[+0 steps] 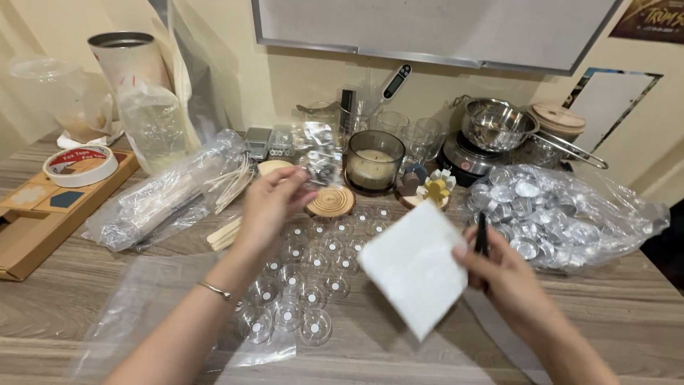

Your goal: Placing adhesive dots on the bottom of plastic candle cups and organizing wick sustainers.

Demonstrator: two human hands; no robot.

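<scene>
- Nearest the lens, the right hand (502, 274) is closed around a thin black tool (482, 235) that stands upright between thumb and fingers, and the same fingers pinch the right edge of a white paper sheet (417, 267).
- White and finely textured, that one square sheet hangs tilted like a diamond above the wooden table (43, 314), covering part of what lies below.
- Left of it, the left hand (267, 207), with a thin metal bangle (215, 289) at the wrist, is raised with fingers drawn narrow; the fingertips touch a small clear plastic bag of tiny metal wick tabs (320, 160).
- Under both hands stand clear round tealight cups (288, 314), each with a white dot at its centre, set close in rows on a clear plastic film (149, 299); roughly twenty show, and more may sit behind the paper.
- One large clear bag of silver metal tealight tins (563, 214) lies at the right, too many tins to count.
- One long clear bag of wicks (171, 192) lies at the left, beside a flat cardboard box (28, 235) bearing one white tape roll (80, 165).
- One dark glass jar candle (372, 160) stands behind one round wooden slice (330, 202).
- One steel pot (497, 125) sits on a black round burner (459, 157) at the back.
</scene>
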